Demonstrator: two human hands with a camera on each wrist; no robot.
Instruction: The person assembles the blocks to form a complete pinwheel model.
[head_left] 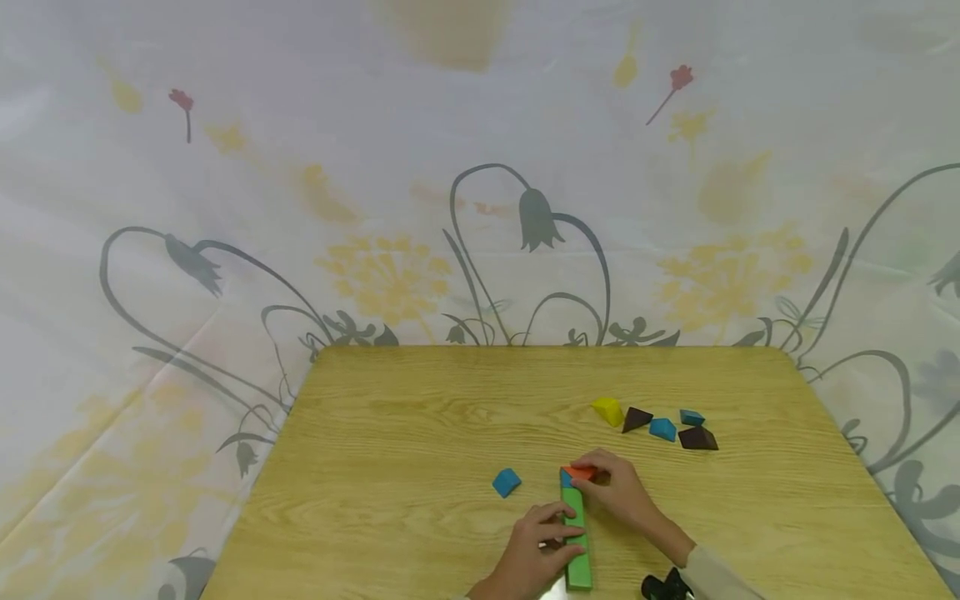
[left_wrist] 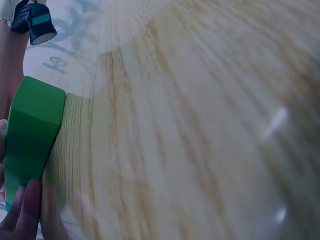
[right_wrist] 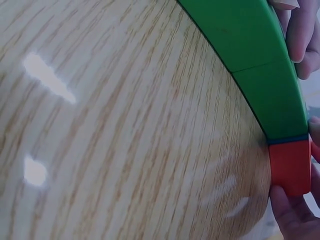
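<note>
Several green blocks form a straight row on the wooden table, running away from the person. At the row's far end sits a small blue wedge block, with a red-orange block against it. My right hand pinches the red block between thumb and fingers; its far-side fingers show below the red face in the right wrist view. My left hand holds the green blocks from the left, finger and thumb tips bent onto them. A close green face fills the left wrist view's left side.
A loose blue block lies left of the row. Farther right lie a yellow block, two dark brown blocks and two more blue blocks. A patterned cloth hangs behind the table.
</note>
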